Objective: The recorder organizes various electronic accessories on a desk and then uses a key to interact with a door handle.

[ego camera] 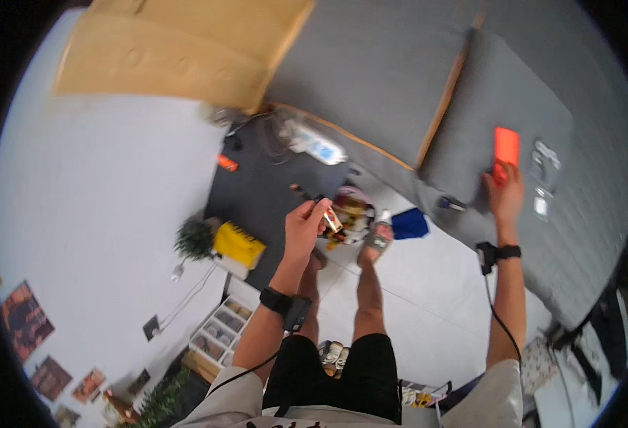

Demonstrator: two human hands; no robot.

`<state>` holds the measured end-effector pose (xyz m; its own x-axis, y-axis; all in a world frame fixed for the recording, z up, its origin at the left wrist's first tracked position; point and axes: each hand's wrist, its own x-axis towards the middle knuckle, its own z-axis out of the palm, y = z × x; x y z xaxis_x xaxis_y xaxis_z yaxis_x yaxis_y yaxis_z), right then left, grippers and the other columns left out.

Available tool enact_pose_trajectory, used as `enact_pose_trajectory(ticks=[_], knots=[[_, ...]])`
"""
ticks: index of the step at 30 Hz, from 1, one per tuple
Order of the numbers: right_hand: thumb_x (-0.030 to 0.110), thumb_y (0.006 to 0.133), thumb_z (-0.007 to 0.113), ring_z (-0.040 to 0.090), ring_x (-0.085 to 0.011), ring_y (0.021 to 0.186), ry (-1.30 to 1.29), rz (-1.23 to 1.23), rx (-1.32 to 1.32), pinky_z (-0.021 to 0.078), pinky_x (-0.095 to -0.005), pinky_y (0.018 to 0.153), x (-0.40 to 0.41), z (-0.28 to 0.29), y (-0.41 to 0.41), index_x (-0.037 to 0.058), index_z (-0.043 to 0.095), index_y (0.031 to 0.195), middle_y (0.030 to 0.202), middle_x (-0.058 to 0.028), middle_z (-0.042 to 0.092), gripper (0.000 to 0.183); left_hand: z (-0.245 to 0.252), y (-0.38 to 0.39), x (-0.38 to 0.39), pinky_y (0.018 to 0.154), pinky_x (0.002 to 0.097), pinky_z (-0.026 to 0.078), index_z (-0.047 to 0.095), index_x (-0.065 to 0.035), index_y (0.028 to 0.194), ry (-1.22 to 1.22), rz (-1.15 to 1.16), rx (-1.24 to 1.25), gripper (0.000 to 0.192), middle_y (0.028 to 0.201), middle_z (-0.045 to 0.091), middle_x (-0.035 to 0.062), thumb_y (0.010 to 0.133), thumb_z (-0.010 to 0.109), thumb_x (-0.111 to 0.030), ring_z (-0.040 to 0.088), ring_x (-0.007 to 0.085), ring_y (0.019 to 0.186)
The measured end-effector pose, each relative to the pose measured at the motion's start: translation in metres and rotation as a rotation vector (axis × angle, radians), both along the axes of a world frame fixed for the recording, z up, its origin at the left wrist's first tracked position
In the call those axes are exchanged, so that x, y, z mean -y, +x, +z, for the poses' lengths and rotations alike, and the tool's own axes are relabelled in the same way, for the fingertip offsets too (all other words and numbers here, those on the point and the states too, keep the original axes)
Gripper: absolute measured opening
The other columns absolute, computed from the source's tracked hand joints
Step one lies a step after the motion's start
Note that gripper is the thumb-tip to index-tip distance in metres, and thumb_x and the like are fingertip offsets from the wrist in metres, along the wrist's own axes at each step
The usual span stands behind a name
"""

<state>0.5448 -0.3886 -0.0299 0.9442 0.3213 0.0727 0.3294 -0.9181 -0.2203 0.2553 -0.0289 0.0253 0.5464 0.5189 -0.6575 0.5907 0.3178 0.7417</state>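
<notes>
My left hand point(304, 224) grips a small object with a gold, patterned face and a dark end point(332, 218), above the dark grey table. On the grey bed or sofa surface at the right, my right hand point(505, 193) has its fingers at the near end of an orange-red rectangular item point(506, 144); whether they grip it cannot be told. Right of it lie a clear plastic pouch point(545, 165) and a small transparent packet with a white piece point(541, 204). A small dark object point(451, 203) rests left of my right hand.
A white-and-blue package point(322, 145), an orange item point(227, 163), a yellow box point(239, 244) and a green plant point(193, 238) are around the dark table point(255, 187). A filled bag point(354, 214) and a blue item point(410, 223) lie near my feet. White drawers point(222, 330) stand lower left.
</notes>
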Motion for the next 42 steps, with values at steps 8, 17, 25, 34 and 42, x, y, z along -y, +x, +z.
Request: enact_pose_trajectory(ticks=[8, 17, 25, 34, 42], knots=[[0.028, 0.089, 0.075, 0.058, -0.0359, 0.125, 0.04, -0.052, -0.089, 0.0464, -0.0434, 0.105, -0.024, -0.018, -0.013, 0.0082, 0.066, 0.128, 0.135, -0.0166, 0.061, 0.045, -0.046, -0.126, -0.156, 0.044, 0.0251, 0.04, 0.066, -0.0018, 0.077, 0.26, 0.4, -0.241, 0.035, 0.06, 0.059, 0.0009, 0.091, 0.078, -0.032, 0.053, 0.0087, 0.047], [0.029, 0.095, 0.069, 0.059, -0.0371, 0.122, -0.135, 0.049, -0.039, 0.0473, -0.0433, 0.101, 0.001, -0.034, -0.001, 0.0066, 0.062, 0.131, 0.132, -0.0181, 0.062, 0.043, -0.115, -0.151, -0.247, 0.051, 0.031, 0.051, 0.066, 0.0021, 0.072, 0.623, 0.327, -0.481, 0.049, 0.058, 0.066, 0.0082, 0.081, 0.084, -0.043, 0.065, 0.0166, 0.05], [0.028, 0.095, 0.068, 0.062, -0.0368, 0.118, -0.254, 0.087, 0.037, 0.0497, -0.0443, 0.097, 0.018, -0.049, 0.012, 0.0124, 0.06, 0.134, 0.13, -0.0176, 0.062, 0.042, -0.142, -0.149, -0.258, 0.055, 0.0337, 0.055, 0.069, 0.0046, 0.083, 0.642, 0.391, -0.472, 0.054, 0.065, 0.07, 0.0122, 0.078, 0.085, -0.046, 0.07, 0.0205, 0.056], [0.027, 0.096, 0.068, 0.061, -0.0347, 0.117, -0.302, 0.097, -0.002, 0.0492, -0.0434, 0.097, 0.023, -0.048, 0.018, 0.0102, 0.061, 0.133, 0.129, -0.0171, 0.062, 0.041, -0.144, -0.133, -0.266, 0.049, 0.027, 0.051, 0.069, 0.0057, 0.086, 0.522, 0.441, -0.255, 0.033, 0.069, 0.071, 0.0094, 0.091, 0.077, -0.026, 0.067, 0.0131, 0.054], [0.028, 0.096, 0.067, 0.06, -0.0346, 0.12, -0.256, 0.029, -0.068, 0.0486, -0.043, 0.1, 0.018, -0.047, 0.015, 0.0091, 0.061, 0.134, 0.131, -0.0163, 0.061, 0.042, -0.154, -0.117, -0.287, 0.047, 0.026, 0.049, 0.068, 0.0066, 0.088, 0.453, 0.531, -0.099, 0.031, 0.071, 0.071, 0.0092, 0.092, 0.076, -0.023, 0.066, 0.0128, 0.052]])
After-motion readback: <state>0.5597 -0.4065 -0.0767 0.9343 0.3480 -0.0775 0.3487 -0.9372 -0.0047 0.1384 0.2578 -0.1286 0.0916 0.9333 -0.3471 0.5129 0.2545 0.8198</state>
